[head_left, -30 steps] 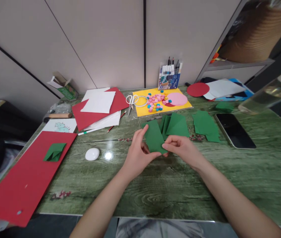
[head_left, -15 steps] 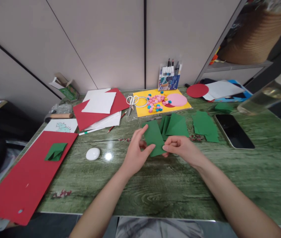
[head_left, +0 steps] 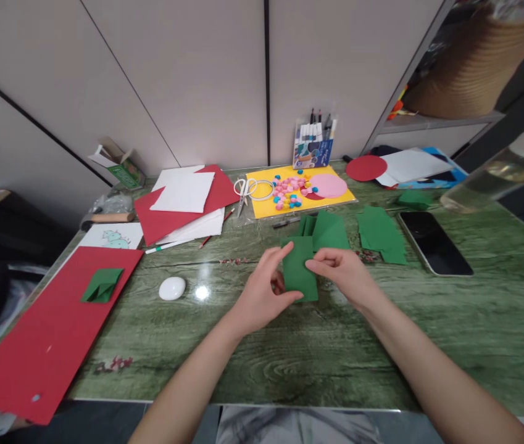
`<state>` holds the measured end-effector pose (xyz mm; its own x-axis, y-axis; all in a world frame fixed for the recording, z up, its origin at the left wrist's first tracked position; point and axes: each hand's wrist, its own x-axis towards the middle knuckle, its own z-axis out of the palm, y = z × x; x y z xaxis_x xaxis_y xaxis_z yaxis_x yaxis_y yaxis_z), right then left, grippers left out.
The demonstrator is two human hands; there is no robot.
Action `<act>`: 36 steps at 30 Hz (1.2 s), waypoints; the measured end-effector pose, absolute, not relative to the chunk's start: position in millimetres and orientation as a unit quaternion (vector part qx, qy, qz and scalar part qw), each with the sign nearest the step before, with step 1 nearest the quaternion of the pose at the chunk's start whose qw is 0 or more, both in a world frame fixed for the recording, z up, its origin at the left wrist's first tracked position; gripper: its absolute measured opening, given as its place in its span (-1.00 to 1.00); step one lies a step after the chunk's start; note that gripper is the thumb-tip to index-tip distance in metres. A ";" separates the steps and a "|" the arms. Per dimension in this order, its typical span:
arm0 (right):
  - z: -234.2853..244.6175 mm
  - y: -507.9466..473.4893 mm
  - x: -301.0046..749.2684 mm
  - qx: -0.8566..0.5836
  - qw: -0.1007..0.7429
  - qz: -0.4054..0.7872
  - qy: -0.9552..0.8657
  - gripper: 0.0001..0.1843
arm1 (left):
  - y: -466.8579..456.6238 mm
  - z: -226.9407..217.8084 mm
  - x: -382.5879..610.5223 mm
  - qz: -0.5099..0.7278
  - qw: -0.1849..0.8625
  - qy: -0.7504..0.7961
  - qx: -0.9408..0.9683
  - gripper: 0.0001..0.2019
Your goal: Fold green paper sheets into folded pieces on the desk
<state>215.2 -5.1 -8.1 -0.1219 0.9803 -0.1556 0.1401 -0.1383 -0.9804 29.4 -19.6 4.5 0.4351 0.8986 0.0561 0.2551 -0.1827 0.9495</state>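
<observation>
A rectangular piece of green paper (head_left: 299,271) is held up between my two hands over the table. My left hand (head_left: 266,288) grips it along its left side, thumb at the lower edge and index finger near the top corner. My right hand (head_left: 338,271) pinches its right edge between thumb and fingers. Right behind lie folded green papers (head_left: 331,231), partly covered by the held piece. Farther right is a stack of green paper pieces (head_left: 382,234). Another folded green paper (head_left: 103,285) rests on the red sheet (head_left: 53,333) at the left.
A white oval object (head_left: 172,288) sits left of my hands. Behind are scissors (head_left: 243,196), a yellow sheet (head_left: 262,208) with small coloured pieces, and a marker pack (head_left: 312,148). A phone (head_left: 435,242) and a bottle (head_left: 488,179) stand right. Red and white sheets (head_left: 182,192) lie back left.
The held green paper has moved right and slightly toward me, now more upright in line. My left hand has shifted right, and my right hand now grips higher on the paper's right edge.
</observation>
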 end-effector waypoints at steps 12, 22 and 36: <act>-4.5 -5.8 214.2 -0.527 0.376 0.532 -0.546 -0.66 | -17.5 1.7 28.8 0.345 0.478 0.419 0.691 -0.24; -7.8 -3.2 216.3 -0.524 0.340 0.546 -0.558 -0.64 | -17.0 1.3 28.4 0.362 0.475 0.422 0.682 -0.24; -4.4 -5.1 213.9 -0.512 0.312 0.562 -0.569 -0.68 | -14.5 -1.5 28.0 0.389 0.484 0.431 0.655 -0.22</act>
